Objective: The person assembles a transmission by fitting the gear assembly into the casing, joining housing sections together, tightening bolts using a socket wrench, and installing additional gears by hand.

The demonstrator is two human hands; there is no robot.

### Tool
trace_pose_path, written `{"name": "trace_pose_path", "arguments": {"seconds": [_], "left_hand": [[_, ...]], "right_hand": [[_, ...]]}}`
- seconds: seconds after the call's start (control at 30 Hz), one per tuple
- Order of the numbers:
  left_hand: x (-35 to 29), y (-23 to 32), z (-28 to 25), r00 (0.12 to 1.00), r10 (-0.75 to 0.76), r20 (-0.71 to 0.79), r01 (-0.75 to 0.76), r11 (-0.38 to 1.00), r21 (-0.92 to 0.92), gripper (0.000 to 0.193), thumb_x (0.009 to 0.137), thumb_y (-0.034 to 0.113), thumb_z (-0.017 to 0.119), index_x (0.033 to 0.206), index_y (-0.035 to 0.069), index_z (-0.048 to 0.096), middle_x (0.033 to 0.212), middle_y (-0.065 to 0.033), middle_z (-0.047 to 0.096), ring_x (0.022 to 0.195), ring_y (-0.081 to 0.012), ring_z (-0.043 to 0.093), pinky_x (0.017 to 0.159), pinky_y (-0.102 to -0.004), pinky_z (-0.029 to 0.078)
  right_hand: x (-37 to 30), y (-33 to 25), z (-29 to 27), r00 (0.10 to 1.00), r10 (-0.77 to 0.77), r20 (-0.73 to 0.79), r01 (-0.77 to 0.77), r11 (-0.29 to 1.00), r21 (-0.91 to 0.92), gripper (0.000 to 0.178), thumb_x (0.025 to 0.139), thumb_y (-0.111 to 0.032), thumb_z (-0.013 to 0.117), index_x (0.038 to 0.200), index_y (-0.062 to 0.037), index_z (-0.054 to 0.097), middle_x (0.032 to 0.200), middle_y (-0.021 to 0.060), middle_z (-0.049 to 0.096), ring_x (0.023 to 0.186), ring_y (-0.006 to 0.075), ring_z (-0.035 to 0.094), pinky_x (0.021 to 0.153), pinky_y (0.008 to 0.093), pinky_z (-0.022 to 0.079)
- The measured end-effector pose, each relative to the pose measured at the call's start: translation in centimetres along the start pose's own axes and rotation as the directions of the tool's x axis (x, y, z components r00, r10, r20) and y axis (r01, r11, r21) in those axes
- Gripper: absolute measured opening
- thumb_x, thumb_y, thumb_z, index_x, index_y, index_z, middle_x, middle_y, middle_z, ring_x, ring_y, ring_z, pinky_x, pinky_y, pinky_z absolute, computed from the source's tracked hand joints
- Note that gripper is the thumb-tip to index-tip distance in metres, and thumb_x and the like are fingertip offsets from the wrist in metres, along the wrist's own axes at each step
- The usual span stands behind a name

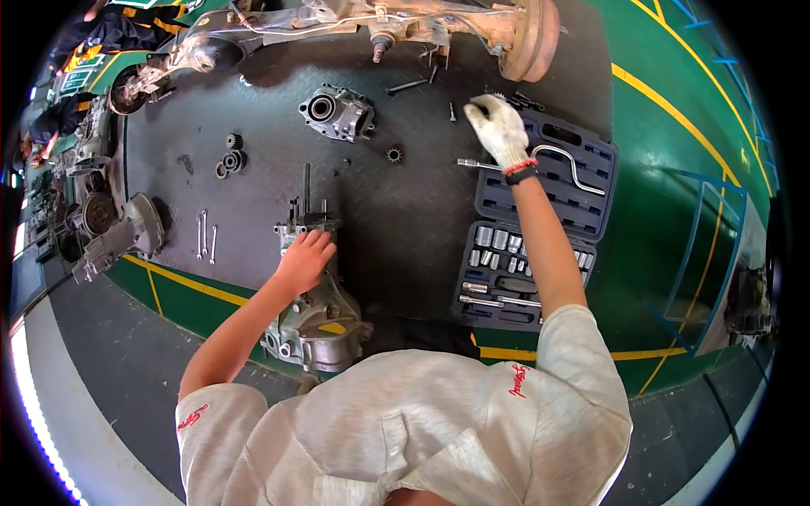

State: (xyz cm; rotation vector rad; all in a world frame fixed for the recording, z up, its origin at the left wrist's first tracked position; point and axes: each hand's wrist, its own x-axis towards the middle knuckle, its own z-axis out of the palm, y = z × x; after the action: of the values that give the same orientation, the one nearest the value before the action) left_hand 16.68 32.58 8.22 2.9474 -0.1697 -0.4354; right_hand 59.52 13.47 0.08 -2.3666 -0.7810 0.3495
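Gearbox housing (316, 316), a grey cast-metal piece with rods sticking up from its far end, lies on the dark checker-plate mat (396, 228) just in front of the person. The bare left hand (304, 260) rests on top of the housing near those rods, fingers bent down onto the metal, pressing rather than gripping. Well to the right of the housing, the gloved right hand (499, 128) reaches over the far corner of the open socket case (540, 228); its fingers curl downward, but whether they grip anything cannot be told.

The case is a dark blue-grey moulded box in two halves. The half nearer the housing's level holds rows of shiny sockets (498, 244) in their slots and a couple of extension bars (498, 301) along the near edge. The far half holds a bent speed handle (574, 164); many of its recesses show no tool.

Beyond the housing sits a smaller differential casing (337, 114), and to the housing's left lie three wrenches (205, 234) side by side. Farther off, an axle assembly (439, 25) spans the mat's far edge.
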Motion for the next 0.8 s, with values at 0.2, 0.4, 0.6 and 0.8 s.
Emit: {"name": "trace_pose_path", "arguments": {"seconds": [0.2, 0.4, 0.6, 0.8], "left_hand": [[0.1, -0.2, 0.1, 0.947, -0.175, 0.268, 0.169, 0.985, 0.044, 0.031, 0.075, 0.019, 0.071, 0.103, 0.007, 0.064, 0.114, -0.0105, 0.059, 0.112, -0.0297, 0.052, 0.092, -0.0396, 0.043], [0.3, 0.5, -0.1, 1.000, -0.007, 0.028, 0.007, 1.000, -0.013, 0.014, 0.081, 0.020, 0.069, 0.088, 0.009, 0.066, 0.103, -0.0082, 0.058, 0.103, -0.0266, 0.053, 0.087, -0.0374, 0.044], [-0.5, 0.1, 0.8, 0.966, -0.216, 0.139, 0.222, 0.975, -0.028, 0.022, 0.075, 0.018, 0.070, 0.094, 0.009, 0.065, 0.101, -0.0086, 0.056, 0.107, -0.0292, 0.053, 0.090, -0.0393, 0.045], [-0.6, -0.7, 0.9, 0.973, 0.001, 0.230, 0.009, 0.999, -0.039, 0.019, 0.080, 0.021, 0.062, 0.093, 0.008, 0.068, 0.100, -0.0088, 0.057, 0.105, -0.0283, 0.054, 0.090, -0.0382, 0.045]], "right_hand": [[4.8, -1.5, 5.5, 0.992, -0.021, 0.121, 0.031, 0.996, -0.084, 0.034, 0.090, -0.036, 0.065, 0.108, -0.0079, 0.073, 0.109, 0.0189, 0.072, 0.104, 0.0355, 0.069, 0.090, 0.0447, 0.054], [2.5, -0.4, 10.1, 0.986, 0.156, 0.058, -0.136, 0.957, -0.258, 0.029, 0.087, -0.028, 0.070, 0.102, -0.0027, 0.065, 0.104, 0.0230, 0.071, 0.102, 0.0377, 0.069, 0.090, 0.0464, 0.056], [0.6, 0.8, 9.7, 0.909, 0.335, 0.250, -0.390, 0.467, 0.793, 0.026, 0.092, -0.010, 0.070, 0.115, 0.0004, 0.067, 0.090, 0.0086, 0.072, 0.085, 0.0164, 0.069, 0.071, 0.0288, 0.055], [-6.1, -3.1, 3.3, 0.918, -0.041, 0.395, -0.371, -0.444, 0.816, 0.022, 0.096, -0.003, 0.065, 0.117, -0.0053, 0.068, 0.111, 0.0139, 0.069, 0.087, 0.0188, 0.066, 0.075, 0.0302, 0.054]]}}
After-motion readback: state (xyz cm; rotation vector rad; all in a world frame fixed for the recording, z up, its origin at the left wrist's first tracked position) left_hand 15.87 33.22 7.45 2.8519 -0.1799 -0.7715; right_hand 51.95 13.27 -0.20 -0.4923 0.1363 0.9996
